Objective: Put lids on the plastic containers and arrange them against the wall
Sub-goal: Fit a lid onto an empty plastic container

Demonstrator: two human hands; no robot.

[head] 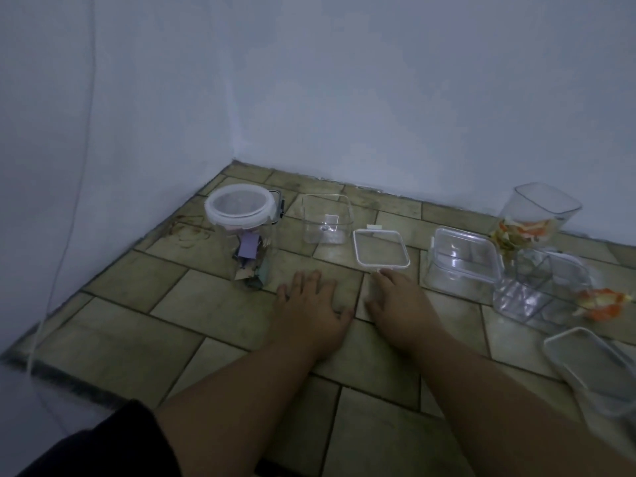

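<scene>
Two hands of mine lie low over the tiled floor, forearms reaching in from the near edge. My left hand rests flat on the tiles, fingers straight and spread, holding nothing. My right hand is just beside it, fingers also straight and gripping nothing, its fingertips at the near edge of a white-rimmed square lid that lies flat on the floor; they seem to touch it, though blur keeps me from being sure.

Toward the near right edge another loose lid lies by itself. Beyond it a clear container seems to lie on its side, with orange and white scraps at its right. Just right of the square lid sits a low container with a clear lid on top.

Left of my left hand stands a round jar holding paper scraps, its round lid already on. Between the jar and the square lid, a little farther back, an open square container stands upright without a lid, near the wall but apart from it. At the far right edge a tall container, lidless and with orange and pale scraps inside, stands close to the wall.
</scene>
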